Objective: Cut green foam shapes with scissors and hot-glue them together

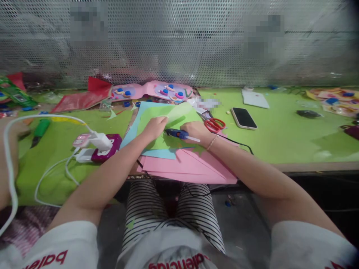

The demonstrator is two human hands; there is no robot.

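My left hand [156,127] pinches the edge of a pale green paper piece [181,112], lifted above a green sheet [148,116]. My right hand [196,132] is wrapped round a dark blue glue gun [176,133]; its nozzle points left, close to my left fingers, and a clear glue stick juts from its back. Under the green sheet lies a light blue sheet [160,153], and pink sheets [190,166] fan out toward the table's front edge. Red-handled scissors [214,124] rest just beyond my right wrist.
A purple power strip [113,144] with white plugs and cables sits left of my left forearm. A phone [244,118] lies to the right. Pink decorated pieces [168,91] line the back. Another person's arm [11,149] is at far left, near a green-handled cutter [40,130].
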